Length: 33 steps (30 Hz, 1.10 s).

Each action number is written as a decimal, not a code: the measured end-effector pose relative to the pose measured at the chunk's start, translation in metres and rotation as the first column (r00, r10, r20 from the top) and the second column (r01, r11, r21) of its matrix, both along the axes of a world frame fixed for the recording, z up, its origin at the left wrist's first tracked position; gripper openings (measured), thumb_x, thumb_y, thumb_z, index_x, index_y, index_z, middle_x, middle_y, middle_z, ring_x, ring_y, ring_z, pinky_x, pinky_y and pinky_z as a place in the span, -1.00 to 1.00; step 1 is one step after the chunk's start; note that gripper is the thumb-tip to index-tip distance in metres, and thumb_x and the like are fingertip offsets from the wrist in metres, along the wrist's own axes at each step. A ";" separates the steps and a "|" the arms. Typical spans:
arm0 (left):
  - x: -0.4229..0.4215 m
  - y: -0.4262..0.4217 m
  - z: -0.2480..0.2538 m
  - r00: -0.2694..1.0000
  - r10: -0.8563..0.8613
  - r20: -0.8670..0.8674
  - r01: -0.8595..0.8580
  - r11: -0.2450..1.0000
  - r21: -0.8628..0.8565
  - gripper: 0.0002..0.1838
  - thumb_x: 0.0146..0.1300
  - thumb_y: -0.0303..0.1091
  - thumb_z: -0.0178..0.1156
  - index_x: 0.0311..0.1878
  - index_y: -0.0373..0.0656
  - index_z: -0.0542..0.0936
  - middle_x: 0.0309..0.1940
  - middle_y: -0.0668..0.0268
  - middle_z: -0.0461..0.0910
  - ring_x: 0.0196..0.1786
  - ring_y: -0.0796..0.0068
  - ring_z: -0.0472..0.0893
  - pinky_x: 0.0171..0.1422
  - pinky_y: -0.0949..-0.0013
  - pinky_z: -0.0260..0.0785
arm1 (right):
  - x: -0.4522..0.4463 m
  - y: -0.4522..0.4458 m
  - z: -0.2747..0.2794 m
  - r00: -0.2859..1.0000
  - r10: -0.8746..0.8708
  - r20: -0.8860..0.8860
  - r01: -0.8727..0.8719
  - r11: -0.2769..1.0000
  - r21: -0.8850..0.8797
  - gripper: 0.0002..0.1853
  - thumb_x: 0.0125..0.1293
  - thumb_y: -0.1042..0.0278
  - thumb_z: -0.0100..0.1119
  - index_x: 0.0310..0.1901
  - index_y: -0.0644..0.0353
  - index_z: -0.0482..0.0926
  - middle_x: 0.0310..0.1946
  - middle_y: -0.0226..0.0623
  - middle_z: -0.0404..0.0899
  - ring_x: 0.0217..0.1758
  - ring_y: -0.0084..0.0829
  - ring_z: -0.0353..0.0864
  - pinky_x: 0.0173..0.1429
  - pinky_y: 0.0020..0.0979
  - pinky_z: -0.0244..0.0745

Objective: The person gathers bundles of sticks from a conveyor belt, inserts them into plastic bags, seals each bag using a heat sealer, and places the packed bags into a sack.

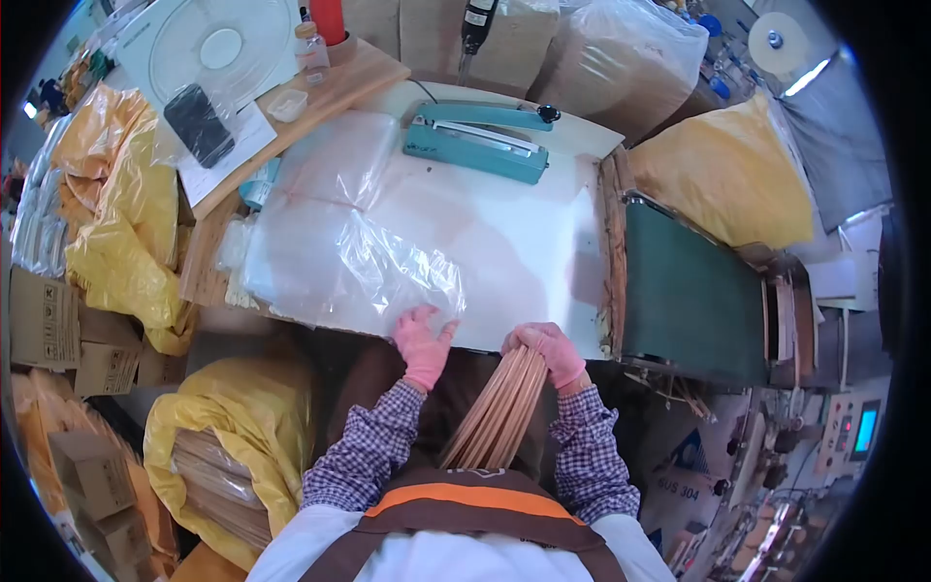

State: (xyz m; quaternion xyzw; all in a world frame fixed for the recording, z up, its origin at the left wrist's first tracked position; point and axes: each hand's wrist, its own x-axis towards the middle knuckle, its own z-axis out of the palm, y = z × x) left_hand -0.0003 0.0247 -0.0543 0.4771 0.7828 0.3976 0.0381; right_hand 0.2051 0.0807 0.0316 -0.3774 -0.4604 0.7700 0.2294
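A bundle of thin wooden sticks [497, 412] hangs down at a slant from my right hand [548, 351], whose pink-gloved fingers are wrapped round its upper end at the table's front edge. My left hand [424, 347], also in a pink glove, has its fingers and thumb apart. Its fingertips touch the near end of a clear plastic bag [407, 267] lying flat on the white table [524, 247]. More clear plastic film [315, 194] lies under and behind that bag.
A teal heat sealer [475, 147] stands at the back of the table. On the right is a dark green conveyor belt [689, 286]. A wooden shelf [359, 82] with a phone [199, 124] is at the back left. A yellow sack [238, 407] holding bundled sticks sits at lower left.
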 end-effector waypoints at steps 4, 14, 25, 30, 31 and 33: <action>-0.024 0.008 -0.023 0.986 -0.158 -0.055 0.153 0.983 -0.098 -0.86 0.06 -0.26 0.27 -0.39 -0.11 0.58 -0.38 0.23 0.54 -0.25 0.12 0.50 -0.09 0.12 0.34 | -0.019 0.011 -0.006 0.997 0.048 0.063 -0.047 0.999 -0.023 -0.67 0.26 0.23 0.08 -0.14 0.38 0.56 -0.38 -0.27 0.60 -0.28 -0.48 0.57 -0.10 -0.47 0.45; -0.061 -0.014 0.023 0.868 -0.307 0.390 0.293 0.951 0.097 -0.86 0.29 -0.35 0.01 -0.26 -0.19 0.52 -0.46 0.17 0.52 -0.37 0.18 0.55 -0.30 0.20 0.38 | -0.115 0.030 -0.031 0.961 0.190 0.203 -0.189 0.982 -0.022 -0.63 0.22 0.28 0.13 -0.05 0.42 0.53 -0.27 -0.19 0.61 -0.21 -0.45 0.57 -0.06 -0.46 0.46; -0.081 0.010 0.075 0.955 -0.274 0.114 0.252 0.951 0.181 -0.96 0.18 -0.46 0.02 -0.33 -0.20 0.45 -0.45 0.12 0.50 -0.35 -0.01 0.51 -0.28 0.13 0.34 | -0.079 0.009 0.010 0.986 0.108 0.125 -0.111 0.994 0.018 -0.72 0.18 0.33 0.13 -0.16 0.36 0.57 -0.32 -0.19 0.62 -0.19 -0.41 0.59 -0.04 -0.43 0.47; -0.046 -0.025 0.114 0.864 -0.501 -0.042 0.501 0.850 0.162 -0.87 0.11 -0.53 0.04 -0.26 -0.18 0.49 -0.33 0.10 0.49 -0.26 0.00 0.51 -0.21 0.12 0.35 | -0.113 0.003 0.020 0.957 0.274 -0.096 -0.250 0.946 0.206 -0.68 0.20 0.36 0.12 -0.03 0.31 0.51 -0.20 -0.28 0.59 -0.15 -0.46 0.56 0.06 -0.44 0.45; -0.037 -0.036 0.118 0.813 -0.579 -0.067 0.581 0.796 0.170 -0.86 0.09 -0.52 0.06 -0.26 -0.16 0.50 -0.31 0.12 0.49 -0.24 0.02 0.50 -0.19 0.14 0.36 | -0.122 -0.002 0.014 0.941 0.252 -0.225 -0.218 0.962 0.166 -0.66 0.21 0.37 0.12 0.01 0.30 0.49 -0.16 -0.29 0.58 -0.13 -0.47 0.55 0.07 -0.44 0.44; -0.029 -0.055 0.128 0.684 -0.719 -0.123 0.728 0.663 0.172 -0.84 0.04 -0.52 0.10 -0.27 -0.13 0.52 -0.28 0.15 0.49 -0.20 0.07 0.50 -0.14 0.18 0.36 | -0.127 -0.004 -0.015 0.903 0.245 -0.354 -0.195 0.966 0.171 -0.61 0.24 0.36 0.11 0.09 0.28 0.43 -0.07 -0.30 0.54 -0.08 -0.49 0.52 0.12 -0.43 0.42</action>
